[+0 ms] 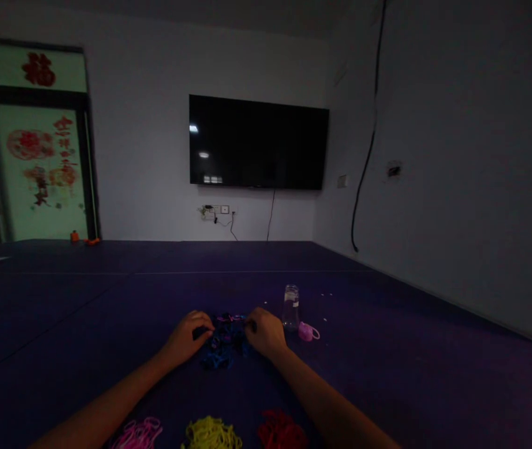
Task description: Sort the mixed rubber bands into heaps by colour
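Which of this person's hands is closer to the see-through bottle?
The right. The right hand is just left of the bottle; the left hand is farther off, at the left edge of the dark blue bands.

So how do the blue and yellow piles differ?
The blue pile has pinkish bits; the yellow pile looks all yellow. The blue pile lies between the left hand and right hand; the yellow pile lies nearer the person. Both lie on the purplish surface.
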{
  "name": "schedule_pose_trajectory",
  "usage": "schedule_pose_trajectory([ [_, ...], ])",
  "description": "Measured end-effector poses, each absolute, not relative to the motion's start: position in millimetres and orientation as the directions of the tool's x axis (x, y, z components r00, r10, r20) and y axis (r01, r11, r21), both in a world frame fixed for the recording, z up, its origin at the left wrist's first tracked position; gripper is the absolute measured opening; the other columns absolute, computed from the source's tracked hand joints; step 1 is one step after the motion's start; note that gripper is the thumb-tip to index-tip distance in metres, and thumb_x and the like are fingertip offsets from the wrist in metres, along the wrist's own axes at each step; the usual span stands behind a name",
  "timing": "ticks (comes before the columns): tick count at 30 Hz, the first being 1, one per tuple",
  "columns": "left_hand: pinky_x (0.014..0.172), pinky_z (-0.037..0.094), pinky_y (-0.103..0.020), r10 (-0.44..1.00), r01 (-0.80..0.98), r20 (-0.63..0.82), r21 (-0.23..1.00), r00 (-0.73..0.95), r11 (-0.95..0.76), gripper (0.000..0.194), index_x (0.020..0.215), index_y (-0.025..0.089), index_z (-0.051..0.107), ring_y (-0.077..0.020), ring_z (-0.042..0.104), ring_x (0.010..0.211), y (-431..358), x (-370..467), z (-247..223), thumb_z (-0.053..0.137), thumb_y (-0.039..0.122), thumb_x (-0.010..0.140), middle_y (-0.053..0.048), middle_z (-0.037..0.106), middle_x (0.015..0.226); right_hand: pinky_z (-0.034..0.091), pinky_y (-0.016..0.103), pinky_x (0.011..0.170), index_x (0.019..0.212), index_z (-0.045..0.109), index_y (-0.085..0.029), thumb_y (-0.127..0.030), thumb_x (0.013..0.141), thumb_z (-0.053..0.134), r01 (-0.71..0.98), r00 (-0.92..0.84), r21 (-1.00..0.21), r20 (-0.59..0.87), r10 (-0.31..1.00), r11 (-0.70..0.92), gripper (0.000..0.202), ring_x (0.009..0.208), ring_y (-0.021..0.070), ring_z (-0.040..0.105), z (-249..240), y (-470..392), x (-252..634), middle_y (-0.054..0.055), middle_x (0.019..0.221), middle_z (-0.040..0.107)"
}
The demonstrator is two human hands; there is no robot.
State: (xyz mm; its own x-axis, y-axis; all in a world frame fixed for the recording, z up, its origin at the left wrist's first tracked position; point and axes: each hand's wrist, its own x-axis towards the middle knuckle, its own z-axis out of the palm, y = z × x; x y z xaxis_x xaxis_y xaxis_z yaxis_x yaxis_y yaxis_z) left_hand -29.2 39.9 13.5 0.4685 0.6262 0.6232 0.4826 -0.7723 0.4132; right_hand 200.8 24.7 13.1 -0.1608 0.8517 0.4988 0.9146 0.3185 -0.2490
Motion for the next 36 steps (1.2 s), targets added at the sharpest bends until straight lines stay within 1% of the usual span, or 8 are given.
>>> schedule_pose_trajectory([
  [2, 0.081, 0.044, -0.033, 0.607, 0.461, 0.615, 0.404, 0.503, -0.79, 0.009, 0.076, 0.019, 0.067, -0.0193, 0.059, 0.085, 37, -29, 13, 0.058, 0.02, 0.078, -0.005, 0.065, 0.083, 0.04, 0.023, 0.075, 0.082, 0.067, -0.021, -0.021, 0.074, 0.051, 0.924, -0.195, -0.212, 0.46, 0.866, 0.32, 0.018, 0.089, 0.0168, 0.059, 12, 24, 199, 0.004, 0.092, 0.066],
  [5, 0.082, 0.044, -0.033, 0.598, 0.452, 0.603, 0.396, 0.528, -0.799, 0.008, 0.075, 0.019, 0.067, -0.0191, 0.059, 0.087, 34, -27, 15, 0.059, 0.019, 0.076, -0.005, 0.065, 0.086, 0.04, 0.024, 0.075, 0.082, 0.067, -0.02, -0.024, 0.072, 0.054, 0.925, -0.248, -0.161, 0.43, 0.868, 0.344, 0.017, 0.09, 0.0187, 0.058, 12, 23, 198, 0.005, 0.092, 0.066],
  [11, 0.085, 0.043, -0.035, 0.6, 0.484, 0.571, 0.362, 0.561, -0.797, 0.009, 0.079, 0.02, 0.068, -0.0211, 0.057, 0.095, 35, -25, 13, 0.061, 0.02, 0.075, -0.006, 0.066, 0.095, 0.039, 0.025, 0.074, 0.081, 0.066, -0.02, -0.023, 0.079, 0.049, 0.928, -0.258, -0.134, 0.438, 0.861, 0.347, 0.018, 0.089, 0.0179, 0.058, 12, 24, 198, 0.006, 0.091, 0.065],
  [17, 0.084, 0.043, -0.034, 0.618, 0.527, 0.551, 0.339, 0.561, -0.78, 0.013, 0.075, 0.021, 0.067, -0.0212, 0.057, 0.094, 42, -26, 9, 0.057, 0.013, 0.074, -0.005, 0.067, 0.092, 0.04, 0.023, 0.075, 0.089, 0.064, -0.021, -0.023, 0.087, 0.043, 0.915, -0.235, -0.186, 0.476, 0.848, 0.358, 0.021, 0.089, 0.0154, 0.059, 16, 22, 196, 0.004, 0.094, 0.065],
  [21, 0.082, 0.043, -0.034, 0.643, 0.552, 0.532, 0.346, 0.551, -0.759, 0.016, 0.073, 0.02, 0.066, -0.0214, 0.057, 0.091, 43, -26, 9, 0.055, 0.009, 0.072, -0.005, 0.067, 0.089, 0.04, 0.022, 0.076, 0.093, 0.065, -0.022, -0.024, 0.089, 0.042, 0.902, -0.219, -0.221, 0.505, 0.835, 0.371, 0.023, 0.091, 0.0148, 0.059, 19, 18, 195, 0.004, 0.097, 0.066],
  [26, 0.081, 0.043, -0.034, 0.662, 0.583, 0.522, 0.337, 0.538, -0.739, 0.014, 0.069, 0.02, 0.063, -0.0227, 0.057, 0.09, 40, -26, 12, 0.054, 0.011, 0.073, -0.005, 0.067, 0.086, 0.041, 0.021, 0.077, 0.095, 0.066, -0.024, -0.025, 0.09, 0.041, 0.895, -0.156, -0.282, 0.53, 0.833, 0.347, 0.026, 0.092, 0.0149, 0.06, 19, 17, 192, 0.003, 0.096, 0.068],
  [31, 0.08, 0.044, -0.034, 0.655, 0.582, 0.533, 0.329, 0.536, -0.743, 0.014, 0.069, 0.018, 0.062, -0.0225, 0.057, 0.089, 41, -26, 13, 0.053, 0.015, 0.078, -0.007, 0.067, 0.085, 0.041, 0.02, 0.077, 0.092, 0.067, -0.024, -0.024, 0.09, 0.042, 0.873, -0.085, -0.349, 0.579, 0.811, 0.341, 0.025, 0.093, 0.0147, 0.06, 17, 20, 189, 0.002, 0.097, 0.068],
  [36, 0.078, 0.044, -0.034, 0.679, 0.608, 0.556, 0.347, 0.479, -0.713, 0.012, 0.072, 0.018, 0.063, -0.0227, 0.059, 0.086, 43, -27, 12, 0.054, 0.013, 0.077, -0.006, 0.067, 0.082, 0.041, 0.02, 0.079, 0.092, 0.068, -0.024, -0.023, 0.089, 0.045, 0.836, -0.079, -0.416, 0.556, 0.828, 0.359, 0.023, 0.091, 0.0141, 0.061, 15, 21, 186, 0.001, 0.096, 0.068],
])
